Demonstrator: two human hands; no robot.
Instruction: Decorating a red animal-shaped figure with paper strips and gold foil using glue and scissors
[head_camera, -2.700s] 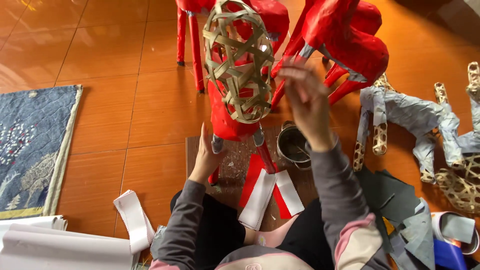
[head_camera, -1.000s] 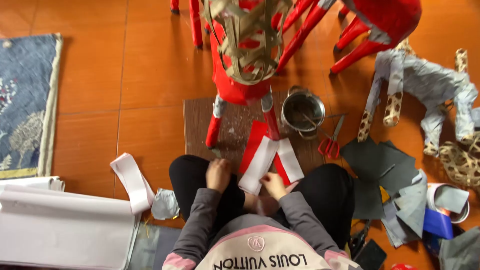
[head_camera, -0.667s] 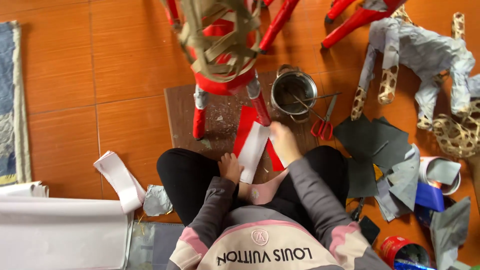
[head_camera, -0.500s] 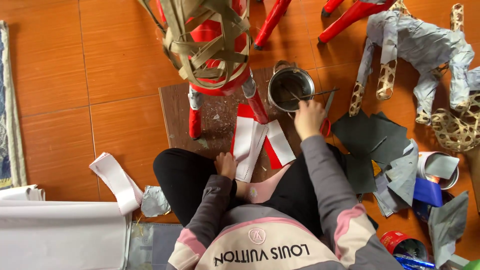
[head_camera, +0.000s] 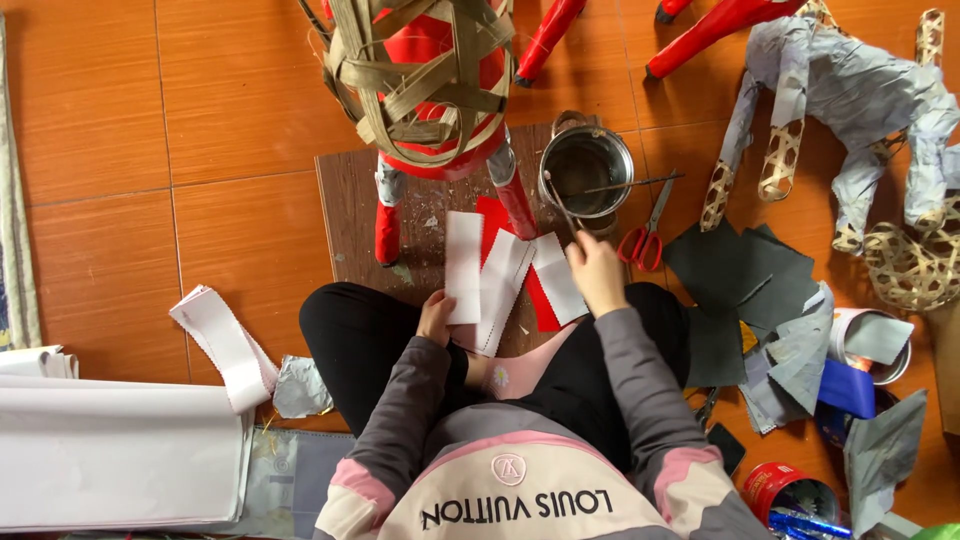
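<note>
gripping thin stick (head_camera: 560, 205), tilted toward pot (head_camera: 586, 170)

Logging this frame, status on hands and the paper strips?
Left hand pinning white paper strips on the board. Right hand holding a brush beside the metal pot. Nothing blocking.

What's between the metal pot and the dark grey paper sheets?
In the head view, red-handled scissors lie on the floor between the metal pot and the dark grey paper sheets.
</note>
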